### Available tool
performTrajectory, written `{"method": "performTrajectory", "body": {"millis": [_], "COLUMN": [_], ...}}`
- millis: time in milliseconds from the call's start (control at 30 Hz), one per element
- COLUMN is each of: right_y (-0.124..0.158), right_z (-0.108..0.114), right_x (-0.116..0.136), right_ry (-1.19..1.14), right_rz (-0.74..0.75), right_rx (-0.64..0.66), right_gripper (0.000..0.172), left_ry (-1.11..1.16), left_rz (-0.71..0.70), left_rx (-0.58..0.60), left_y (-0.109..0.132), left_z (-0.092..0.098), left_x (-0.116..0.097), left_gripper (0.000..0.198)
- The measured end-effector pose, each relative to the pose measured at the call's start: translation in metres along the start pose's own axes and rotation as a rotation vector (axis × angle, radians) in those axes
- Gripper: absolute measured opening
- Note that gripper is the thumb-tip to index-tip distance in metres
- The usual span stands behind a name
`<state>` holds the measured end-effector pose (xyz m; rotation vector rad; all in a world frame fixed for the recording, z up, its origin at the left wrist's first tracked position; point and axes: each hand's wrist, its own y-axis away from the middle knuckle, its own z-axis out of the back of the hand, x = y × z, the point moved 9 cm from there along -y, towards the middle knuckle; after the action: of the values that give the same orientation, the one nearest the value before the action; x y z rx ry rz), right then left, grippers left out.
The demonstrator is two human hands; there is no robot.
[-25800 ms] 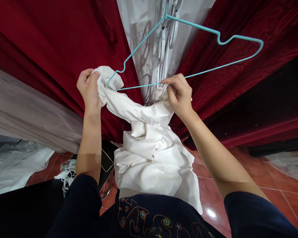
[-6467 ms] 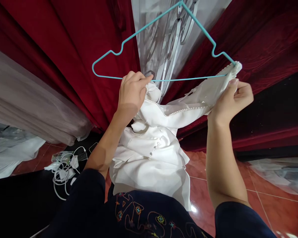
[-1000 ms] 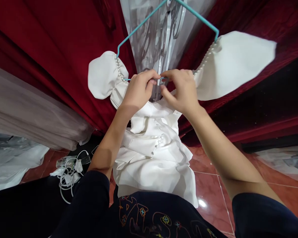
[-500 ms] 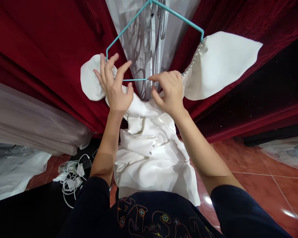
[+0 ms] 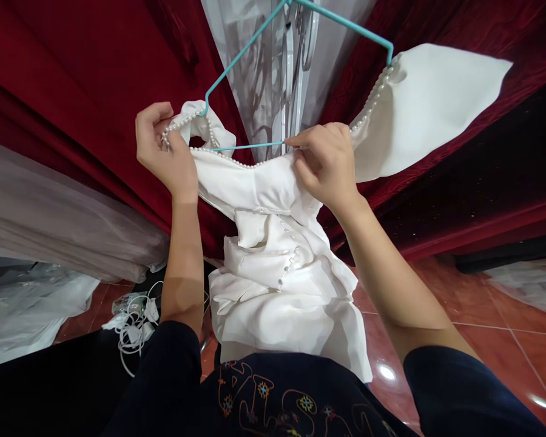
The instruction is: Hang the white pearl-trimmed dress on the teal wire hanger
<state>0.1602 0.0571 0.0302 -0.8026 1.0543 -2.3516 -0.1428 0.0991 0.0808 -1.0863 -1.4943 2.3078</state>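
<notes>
A white dress (image 5: 273, 188) with pearl-like beads along its neckline hangs from a teal hanger (image 5: 246, 48). My left hand (image 5: 170, 149) is closed on the beaded edge of the left sleeve (image 5: 218, 130), its fingers curled behind the fabric. My right hand (image 5: 327, 158) pinches the hanger's lower bar near the middle, beside the dress's neckline. The right sleeve (image 5: 432, 109) spreads out to the right, its beaded strap by the hanger's right end.
Dark red curtains (image 5: 95, 73) flank a pale sheer fabric (image 5: 255, 79). White cables (image 5: 131, 334) lie on a black surface (image 5: 50, 382) at lower left. Glossy red tiles (image 5: 482, 358) cover the floor, with pale tulle (image 5: 532, 279) at right.
My left hand has moved left and down from the hanger's left end and closed on the sleeve's beaded edge. That sleeve has turned, showing its opening. The hanger and my right hand sit slightly farther right.
</notes>
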Motion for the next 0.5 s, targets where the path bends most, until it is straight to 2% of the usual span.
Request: {"method": "performTrajectory", "body": {"millis": [67, 167, 400, 500], "right_y": [0.000, 0.000, 0.000, 0.001], "right_z": [-0.003, -0.003, 0.005, 0.005], "right_x": [-0.002, -0.004, -0.009, -0.009], "right_ry": [-0.004, 0.016, 0.036, 0.031], "right_rz": [-0.014, -0.023, -0.007, -0.008], "right_rx": [0.014, 0.004, -0.018, -0.009], "right_gripper": [0.033, 0.032, 0.027, 0.025], "left_ry": [-0.023, -0.071, 0.114, 0.120], "left_rz": [0.019, 0.081, 0.179, 0.245], "left_rx": [0.005, 0.086, 0.298, 0.380], "left_y": [-0.009, -0.012, -0.013, -0.016], "left_z": [0.004, 0.000, -0.010, -0.013], "left_x": [0.008, 0.019, 0.038, 0.048], "left_gripper": [0.035, 0.027, 0.017, 0.011]}}
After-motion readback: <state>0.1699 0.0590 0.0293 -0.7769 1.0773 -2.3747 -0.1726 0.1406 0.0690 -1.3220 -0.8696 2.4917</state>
